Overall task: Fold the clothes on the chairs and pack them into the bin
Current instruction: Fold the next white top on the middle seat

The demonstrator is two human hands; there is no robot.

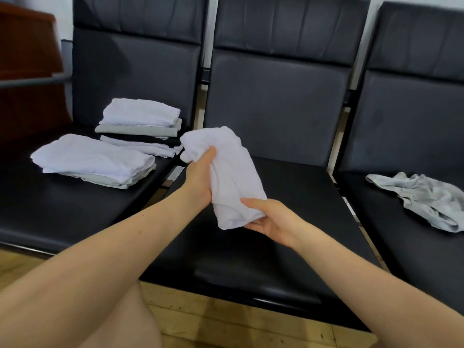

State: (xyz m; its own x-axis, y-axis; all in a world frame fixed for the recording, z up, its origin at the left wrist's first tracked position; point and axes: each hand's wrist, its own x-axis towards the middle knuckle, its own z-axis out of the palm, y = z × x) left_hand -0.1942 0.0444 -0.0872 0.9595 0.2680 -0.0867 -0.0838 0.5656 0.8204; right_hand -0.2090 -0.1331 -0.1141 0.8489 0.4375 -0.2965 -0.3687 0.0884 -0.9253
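a: so, you've got both hands on the folded white garment [227,172], up in the air over the middle chair [276,197]

b: how are you gripping it?

a: your left hand [199,177] is wrapped around its left edge near the upper end, thumb lying up along the cloth. your right hand [270,219] cups the lower end from underneath, thumb pressed across the front. both hands are closed on that same garment, close to each other

b: is it touching the seat?

a: no, it hangs clear of the seat, tilted with its upper end leaning left toward the left chair [75,197]

b: what's on that chair?

a: two piles of folded clothes. the near stack [93,159] is white on top with a grey layer under it. the far stack [140,124] sits just behind it, close to the backrest, white on top, then grey, then something dark and more white below

b: anything unfolded?

a: a crumpled grey garment [421,199] lies loose on the right chair [414,247], well apart from your hands

b: and the bin?

a: can't see one from here. there's wooden floor [226,327] under the chairs, and a dark red-brown piece of furniture [27,59] at the far left
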